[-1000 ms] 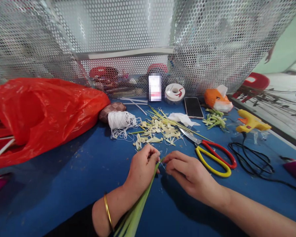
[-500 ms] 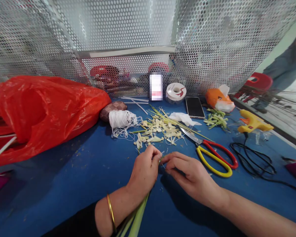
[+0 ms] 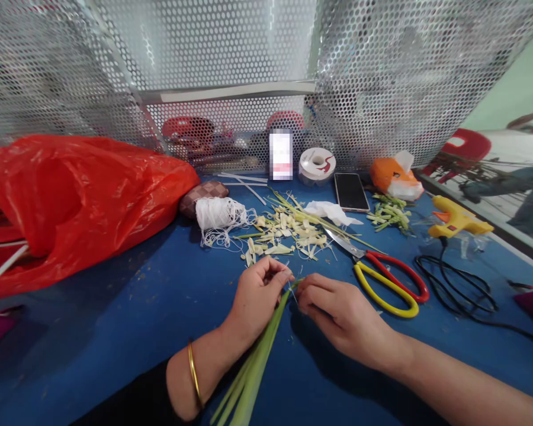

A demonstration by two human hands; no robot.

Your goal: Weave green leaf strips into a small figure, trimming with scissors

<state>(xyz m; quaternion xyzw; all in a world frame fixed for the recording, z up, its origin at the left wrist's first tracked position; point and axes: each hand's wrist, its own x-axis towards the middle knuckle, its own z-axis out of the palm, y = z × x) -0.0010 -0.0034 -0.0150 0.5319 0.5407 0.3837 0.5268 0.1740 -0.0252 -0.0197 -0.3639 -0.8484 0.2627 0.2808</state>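
1. Your left hand (image 3: 254, 303) pinches a thin white thread (image 3: 292, 291) between thumb and forefinger, seemingly to control it close to the stalk tips
2. The green stalks (image 3: 260, 364) slant beneath your left hand, broad ends toward you and tips between both hands, which probably leaves the narrow part within reach of all your fingers
3. Your right hand (image 3: 344, 313) curls its fingers in at those tips; I cannot tell whether they grip stalk or thread
4. The scissors (image 3: 411, 272) lie just beyond your right hand, handles toward you, likely for an easy grab
5. A propped phone (image 3: 281, 155) stands by the mesh, its lit screen facing you, presumably for viewing
6. The red plastic bag (image 3: 89, 201) hides most of its contents; a white rod (image 3: 4, 270) pokes out
7. The orange tissue pack (image 3: 393, 178) has a white tissue (image 3: 404, 160) sticking from its top
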